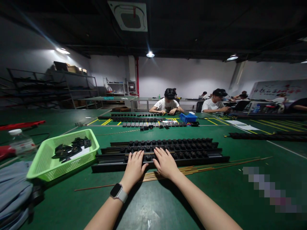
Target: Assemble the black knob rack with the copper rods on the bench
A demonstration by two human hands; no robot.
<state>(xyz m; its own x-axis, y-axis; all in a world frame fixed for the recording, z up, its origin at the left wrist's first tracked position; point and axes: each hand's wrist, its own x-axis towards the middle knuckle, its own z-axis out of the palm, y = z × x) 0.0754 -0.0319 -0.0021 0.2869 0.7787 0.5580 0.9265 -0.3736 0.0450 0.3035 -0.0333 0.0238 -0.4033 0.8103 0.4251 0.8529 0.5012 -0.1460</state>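
Observation:
My left hand (134, 165), with a watch (118, 192) on its wrist, lies with fingers stretched out on a row of long black rails (107, 168). Beside it, my right hand (166, 163) rests on the same rails, its fingers spread. Several small black knobbed parts (192, 154) sit in rows along the rails. A thin brass-coloured rod runs lengthwise under or close to my fingertips; whether they press on it I cannot tell. Loose brass-coloured rods (189, 170) lie on the green table just this side of the rails, partly hidden beneath my hands.
On the left stands a light green basket (43, 156) holding black parts, near a clear bottle (21, 142) and grey cloth (14, 191). Across the table are more black strips (153, 124), a blue bin (188, 118), papers (242, 125) and seated people (166, 103).

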